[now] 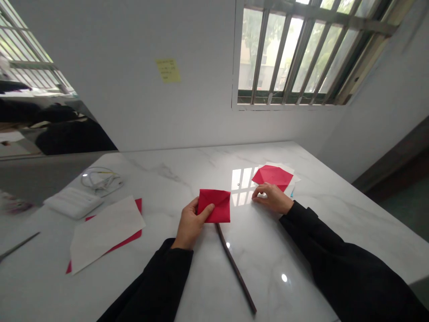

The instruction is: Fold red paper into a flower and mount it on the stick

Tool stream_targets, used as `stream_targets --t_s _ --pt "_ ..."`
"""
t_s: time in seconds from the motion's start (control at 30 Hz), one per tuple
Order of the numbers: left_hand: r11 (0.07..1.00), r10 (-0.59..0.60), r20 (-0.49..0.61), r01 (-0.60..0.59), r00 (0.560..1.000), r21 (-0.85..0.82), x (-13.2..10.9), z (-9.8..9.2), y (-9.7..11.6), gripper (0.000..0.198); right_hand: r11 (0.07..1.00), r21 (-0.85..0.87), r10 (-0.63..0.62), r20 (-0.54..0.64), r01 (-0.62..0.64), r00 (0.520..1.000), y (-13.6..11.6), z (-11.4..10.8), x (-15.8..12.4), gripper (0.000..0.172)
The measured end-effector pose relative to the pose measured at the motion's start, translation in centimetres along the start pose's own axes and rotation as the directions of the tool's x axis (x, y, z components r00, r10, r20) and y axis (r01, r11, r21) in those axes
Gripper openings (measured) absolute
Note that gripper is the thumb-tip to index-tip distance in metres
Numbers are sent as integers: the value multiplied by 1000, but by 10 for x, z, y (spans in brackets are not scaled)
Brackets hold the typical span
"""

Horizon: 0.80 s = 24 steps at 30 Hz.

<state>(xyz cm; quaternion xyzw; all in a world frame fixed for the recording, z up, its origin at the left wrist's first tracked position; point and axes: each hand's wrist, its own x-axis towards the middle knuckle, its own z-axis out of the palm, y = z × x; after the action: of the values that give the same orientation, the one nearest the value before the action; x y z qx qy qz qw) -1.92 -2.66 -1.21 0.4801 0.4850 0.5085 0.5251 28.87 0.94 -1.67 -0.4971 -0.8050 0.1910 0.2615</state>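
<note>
A small red folded paper envelope (219,206) is held up above the table by my left hand (191,223), thumb pressed across its front and fingers behind it. My right hand (273,199) is at the near edge of a red paper piece (273,174) with an envelope-like outline, which lies over white paper. Its fingers are curled, with thumb and fingertips drawn together; whether anything small is between them, I cannot make out. A dark brown stick (236,268) lies on the table below the envelope, its upper end hidden behind it.
On the left, a white sheet (107,232) overlaps red paper. Near it are a white packet (73,202), a coiled cable (103,181) and a dark pointed tool (20,246). A yellow sticky note (168,70) is on the wall behind the marble-patterned table (174,286), left of a barred window (291,53).
</note>
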Motion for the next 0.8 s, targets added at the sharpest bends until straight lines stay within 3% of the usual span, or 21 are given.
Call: stream_targets --t_s 0.07,0.17,0.27,0.37,0.5,0.7,0.8 --pt "1000 6 29 -6 1000 19 -1 2 -2 50 998 66 11 -81 -6 997 -8 0 -2 9" --pt "999 4 49 -6 999 36 -3 5 -3 47 950 310 78 -140 -31 987 -24 3 -4 17" --pt "998 17 44 -19 999 59 -5 8 -1 44 828 555 160 -101 -78 982 -43 10 -1 28" --pt "997 28 40 -31 999 75 -7 9 0 42 724 684 167 -48 -89 985 -64 23 5 35" --pt "998 31 53 -34 998 58 -6 7 -3 43 666 743 152 -37 -75 988 -89 39 8 37" --pt "998 39 37 -40 999 47 -3 5 -11 45 788 615 171 -255 23 952 -101 43 -8 28" --pt "998 36 45 -38 998 51 -4 6 -11 44 780 626 160 -230 20 960 -95 46 -12 29"
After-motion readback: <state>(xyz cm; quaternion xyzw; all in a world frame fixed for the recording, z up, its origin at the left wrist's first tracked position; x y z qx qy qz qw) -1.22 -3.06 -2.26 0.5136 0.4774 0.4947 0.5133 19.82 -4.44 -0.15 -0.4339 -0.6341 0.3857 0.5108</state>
